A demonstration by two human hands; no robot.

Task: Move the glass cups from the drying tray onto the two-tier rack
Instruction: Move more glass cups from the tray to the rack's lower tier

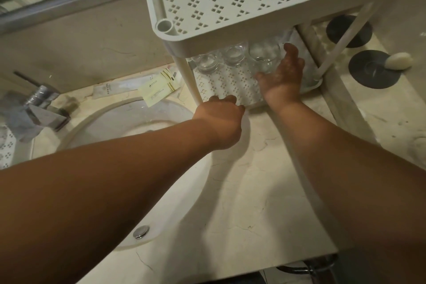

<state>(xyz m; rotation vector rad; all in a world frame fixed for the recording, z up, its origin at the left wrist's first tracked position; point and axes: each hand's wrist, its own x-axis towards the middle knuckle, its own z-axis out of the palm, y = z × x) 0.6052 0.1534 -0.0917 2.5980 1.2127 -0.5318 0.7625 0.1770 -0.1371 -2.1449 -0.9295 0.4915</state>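
Observation:
A white perforated two-tier rack stands on the marble counter. Several clear glass cups stand on its lower shelf, under the bare top tier. My right hand reaches under the top tier, thumb and fingers spread round a glass cup at the right of the row. Two more cups stand to its left. My left hand has its fingers curled over the front edge of the lower shelf, beside the rack's front leg. A corner of the white drying tray shows at far left.
A round sink lies left of the rack, with a chrome tap at its far left. Paper sachets lie behind the sink. Two dark round coasters and a white soap sit on the raised ledge at right.

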